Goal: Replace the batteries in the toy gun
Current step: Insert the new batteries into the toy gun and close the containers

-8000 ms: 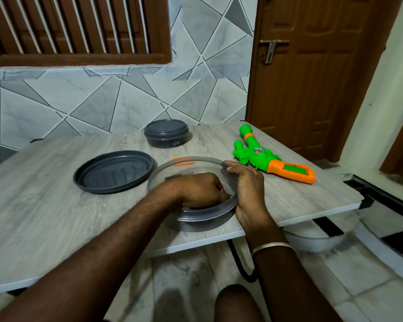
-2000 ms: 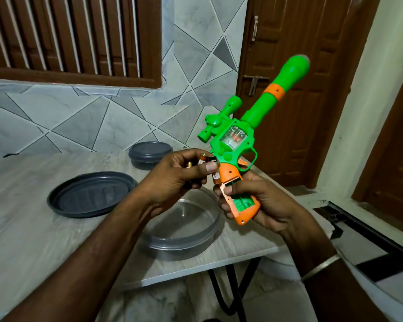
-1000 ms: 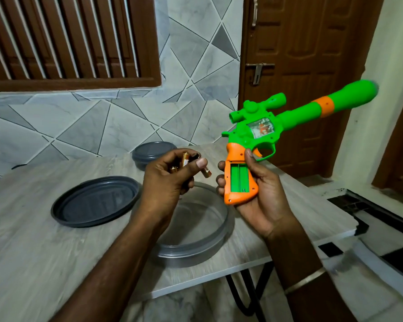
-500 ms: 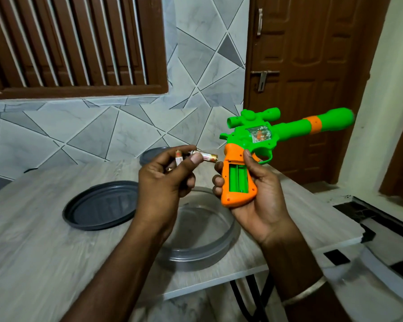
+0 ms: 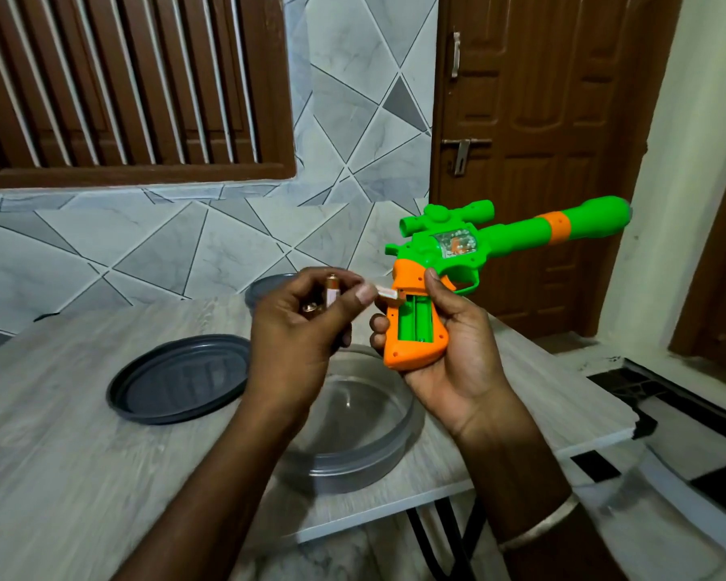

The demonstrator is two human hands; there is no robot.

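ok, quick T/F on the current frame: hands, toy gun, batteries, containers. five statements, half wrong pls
1. The right hand holds the toy gun by its orange grip. True.
2. The battery compartment in the grip is covered. False: it is open, its green inside showing.
3. The left hand holds only one battery. False: it pinches one battery toward the compartment and keeps more batteries in its fingers.
4. The clear round container sits on the table below the hands. True.
5. The dark lid is on the clear container. False: it lies on the table to that container's left.
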